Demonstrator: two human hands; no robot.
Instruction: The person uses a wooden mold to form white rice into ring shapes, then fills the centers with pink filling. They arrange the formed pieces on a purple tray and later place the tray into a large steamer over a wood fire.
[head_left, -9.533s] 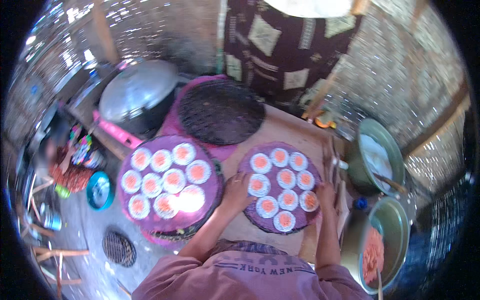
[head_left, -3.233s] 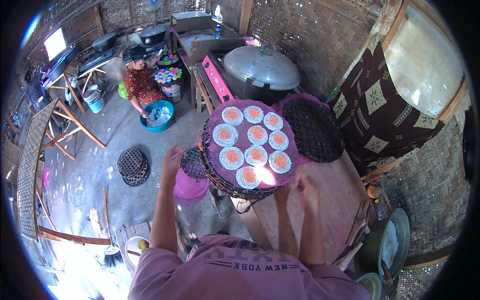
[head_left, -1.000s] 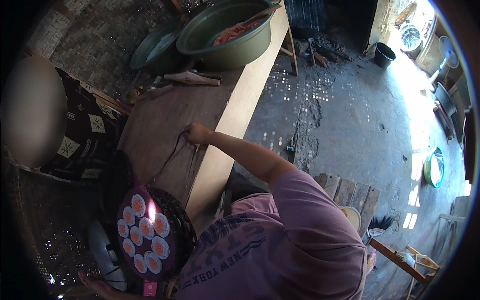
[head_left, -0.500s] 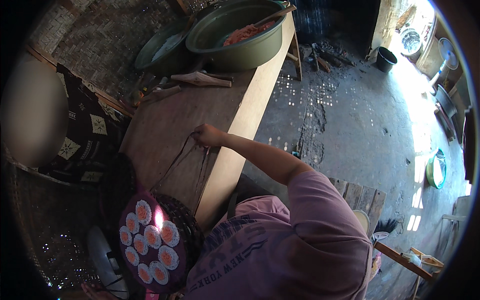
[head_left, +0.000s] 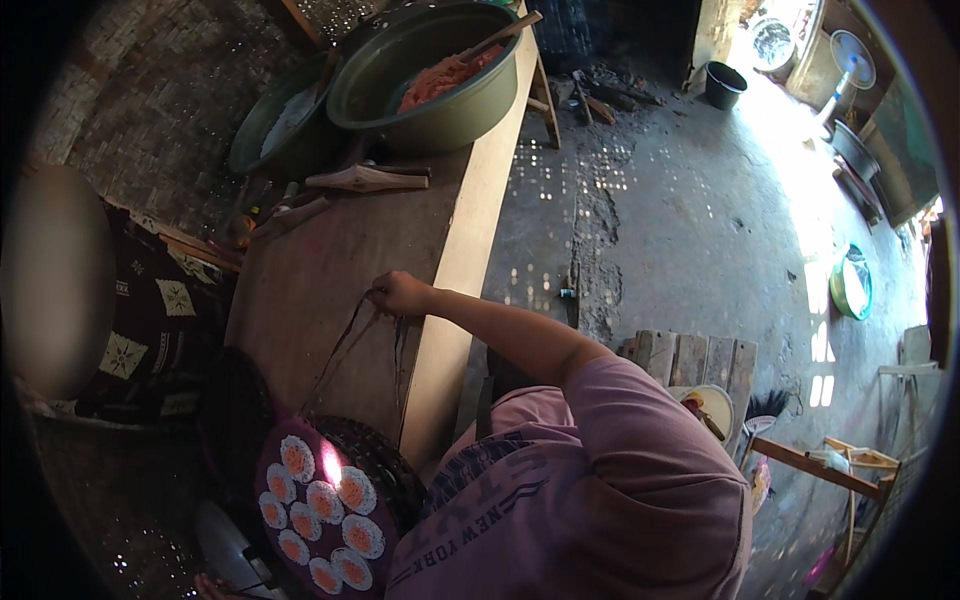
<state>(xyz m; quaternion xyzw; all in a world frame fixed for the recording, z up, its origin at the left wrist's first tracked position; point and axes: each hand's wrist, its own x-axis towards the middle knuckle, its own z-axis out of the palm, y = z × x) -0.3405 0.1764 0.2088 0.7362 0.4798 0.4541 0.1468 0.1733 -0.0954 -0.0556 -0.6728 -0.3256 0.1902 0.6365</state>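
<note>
My right hand (head_left: pixel 396 294) grips thin dark cords (head_left: pixel 346 337) above the wooden bench (head_left: pixel 330 250); they hang down toward a stack of round woven trays (head_left: pixel 385 450). On the top tray's purple sheet (head_left: pixel 329 535) lie several white discs with orange centres (head_left: pixel 355 489). My left hand (head_left: pixel 208 586) shows at the lower edge, dim and partly cut off, its visible fingers apart beside a metal lid (head_left: pixel 231 537).
Green tubs, one with orange mixture (head_left: pixel 450 115), one with white (head_left: pixel 262 112), stand at the bench's far end beside wooden pieces (head_left: pixel 370 178). A slatted low surface (head_left: pixel 690 350), a wooden stand (head_left: pixel 805 458), a black bucket (head_left: pixel 724 86) and a basin (head_left: pixel 851 281) are rightward.
Since the oldest frames, my view has swung round along the bench and my right hand has left the trays and taken hold of the cords. In the last second it stays gripping them.
</note>
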